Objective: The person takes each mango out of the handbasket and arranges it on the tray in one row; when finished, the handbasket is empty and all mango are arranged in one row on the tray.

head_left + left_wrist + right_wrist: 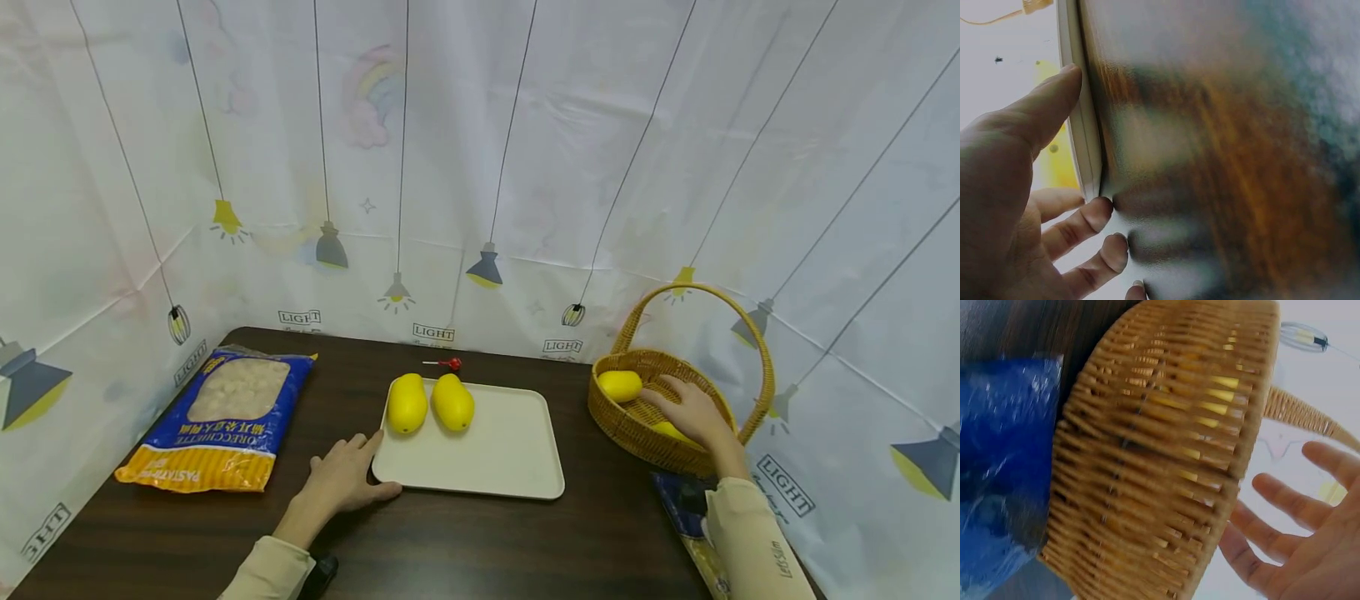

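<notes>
My left hand (339,477) rests at the near left corner of a white rectangular tray (495,462), thumb by its front edge and fingers by its left side. Two smooth yellow fruits (407,403), plump and mango-like, lie side by side at the tray's far left. Over a woven wicker basket (651,444) on the right, my right hand (693,410) reaches in past the rim with spread fingers. Inside the basket sits one yellow fruit (619,385) left of the fingertips; another yellow fruit (672,431) is partly hidden under the hand. The right wrist view shows nothing in its fingers.
A blue and yellow pasta bag (225,421) lies at the left. Behind the tray is a small red-headed item (453,364) with a thin pale shaft. Another blue packet (1004,469) lies close to the basket's near side. The basket's tall handle (767,358) arches up.
</notes>
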`<state>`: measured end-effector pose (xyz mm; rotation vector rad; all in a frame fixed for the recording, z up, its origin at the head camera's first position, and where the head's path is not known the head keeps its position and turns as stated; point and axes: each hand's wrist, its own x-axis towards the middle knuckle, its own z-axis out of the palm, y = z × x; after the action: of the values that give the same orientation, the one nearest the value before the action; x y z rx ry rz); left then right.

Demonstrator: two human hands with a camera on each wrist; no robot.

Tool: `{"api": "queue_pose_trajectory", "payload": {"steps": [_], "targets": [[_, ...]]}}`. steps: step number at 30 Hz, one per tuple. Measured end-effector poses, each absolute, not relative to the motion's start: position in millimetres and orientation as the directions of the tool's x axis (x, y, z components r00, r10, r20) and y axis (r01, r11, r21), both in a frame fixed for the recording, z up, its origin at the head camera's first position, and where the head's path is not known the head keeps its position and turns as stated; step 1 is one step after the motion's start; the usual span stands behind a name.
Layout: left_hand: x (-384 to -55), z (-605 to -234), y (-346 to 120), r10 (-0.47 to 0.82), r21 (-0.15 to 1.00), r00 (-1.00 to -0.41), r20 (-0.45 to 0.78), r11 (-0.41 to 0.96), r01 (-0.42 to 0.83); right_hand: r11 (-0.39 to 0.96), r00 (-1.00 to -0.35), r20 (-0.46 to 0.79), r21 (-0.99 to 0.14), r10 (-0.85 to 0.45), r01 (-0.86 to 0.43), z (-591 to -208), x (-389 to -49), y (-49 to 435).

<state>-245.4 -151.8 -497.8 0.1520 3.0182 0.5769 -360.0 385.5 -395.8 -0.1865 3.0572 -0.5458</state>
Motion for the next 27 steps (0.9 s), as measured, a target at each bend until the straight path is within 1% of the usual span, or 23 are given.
{"api": "queue_pose_trajectory", "payload": {"steps": [7,22,27], "targets": [[-245.8,-497.8,-153.1,0.103,0.363,-0.994,-0.045,0.928,0.079,0.947,-0.995,-0.043,-0.312,-0.094,-0.076,-402.4,-362.7,399.4],[-244.0,-500.2,-152.0,0.099,0.373,-0.994,-0.036,0.924,0.079,0.971,-0.985,-0.170,-0.239,-0.030,0.012,-419.4,-375.3,414.0],[-243.7,-500.6,-151.2,0.096,0.375,-0.995,-0.028,0.924,0.078,0.971,-0.981,-0.190,-0.240,-0.031,0.016,-423.6,-380.8,415.8]]}}
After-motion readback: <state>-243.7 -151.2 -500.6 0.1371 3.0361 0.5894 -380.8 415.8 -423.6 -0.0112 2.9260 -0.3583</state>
